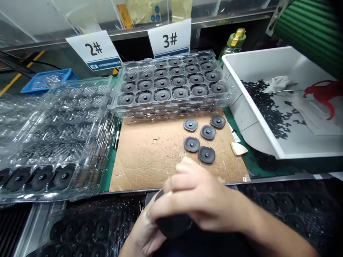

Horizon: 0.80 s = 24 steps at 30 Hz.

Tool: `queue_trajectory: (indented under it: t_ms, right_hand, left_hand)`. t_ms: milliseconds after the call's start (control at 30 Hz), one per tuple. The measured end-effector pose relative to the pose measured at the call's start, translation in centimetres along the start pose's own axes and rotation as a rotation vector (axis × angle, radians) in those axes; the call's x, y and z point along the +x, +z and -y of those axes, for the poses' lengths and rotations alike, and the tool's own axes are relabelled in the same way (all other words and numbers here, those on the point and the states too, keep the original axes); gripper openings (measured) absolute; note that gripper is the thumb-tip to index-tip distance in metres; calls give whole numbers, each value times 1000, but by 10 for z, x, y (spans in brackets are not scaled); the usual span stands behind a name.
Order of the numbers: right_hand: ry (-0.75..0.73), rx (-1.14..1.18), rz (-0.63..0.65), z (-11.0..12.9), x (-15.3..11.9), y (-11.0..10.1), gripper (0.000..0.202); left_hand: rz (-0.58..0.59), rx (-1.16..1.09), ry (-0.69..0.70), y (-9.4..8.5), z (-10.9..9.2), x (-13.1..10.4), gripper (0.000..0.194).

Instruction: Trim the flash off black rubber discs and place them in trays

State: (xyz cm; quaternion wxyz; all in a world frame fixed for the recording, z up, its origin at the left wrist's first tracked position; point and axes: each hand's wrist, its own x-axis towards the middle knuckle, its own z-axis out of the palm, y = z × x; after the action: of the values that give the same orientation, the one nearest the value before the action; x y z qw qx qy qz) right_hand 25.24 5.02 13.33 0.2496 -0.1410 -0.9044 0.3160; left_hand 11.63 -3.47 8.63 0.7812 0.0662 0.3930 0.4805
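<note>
Right now the fingers of my left hand (146,228), at the bottom centre of the frame, are closed around a dark, rounded part (171,226). My right hand (203,192) lies across its top from the right, fingers bent and touching it; motion blur and my own knuckles hide much of it, so I cannot tell whether those fingers grip it or only press.

Just beyond my knuckles, right of centre, five loose dark-grey oval discs with small central studs (208,132) lie on a flat brown cardboard sheet (142,153), which covers part of the green tabletop (107,178). A pale wedge-shaped piece (238,149) sits at the sheet's right edge, and a slim black marker (117,137) lies along its left.

At upper centre, a stack of transparent plastic trays (150,112) carries rows of similar discs in its top layer. Another transparent tray stack (80,119) fills the left side, with dark discs in its nearest row. To the right, a deep white plastic bin (268,62) holds a heap of small black pieces (264,110) and a curved red object (324,93).
</note>
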Motion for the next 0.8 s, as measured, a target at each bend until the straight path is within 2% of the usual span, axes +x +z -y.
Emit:
queue_trajectory:
  t_ms: [100,167,233,267,333,400,467,533,667,800]
  right_hand:
    - [160,-80,47,2,1,-4,19]
    - [85,-83,50,5,1,-3,20]
    - [-3,73,85,1,1,0,22]
    - [26,148,70,-4,0,1,23]
    - [237,195,-34,-19,-4,6,26]
    - [487,164,-120,-37,-10,17,27]
    - [614,126,-108,-54,-19,37,28]
    - [654,66,-80,-68,-30,64,34]
    - [712,-89,-160,-78,-50,110,41]
    - [706,-166,-171,-76,-56,121,36]
  left_hand:
    - [96,-47,-158,-8,2,-1,38]
    - [123,-60,-233,-15,4,-1,35]
    - [126,-59,-255,-20,5,0,31]
    - [135,-68,-264,-21,5,0,31]
    - [170,-110,-271,-21,2,0,40]
    - [225,-176,-248,-20,-3,-2,52]
    - [265,-228,-196,-22,-8,-4,53]
    - [276,-235,-127,-26,-10,-5,51]
    - [282,-213,-3,-38,-12,-9,58]
    - [259,-191,99,-47,-14,-10,57]
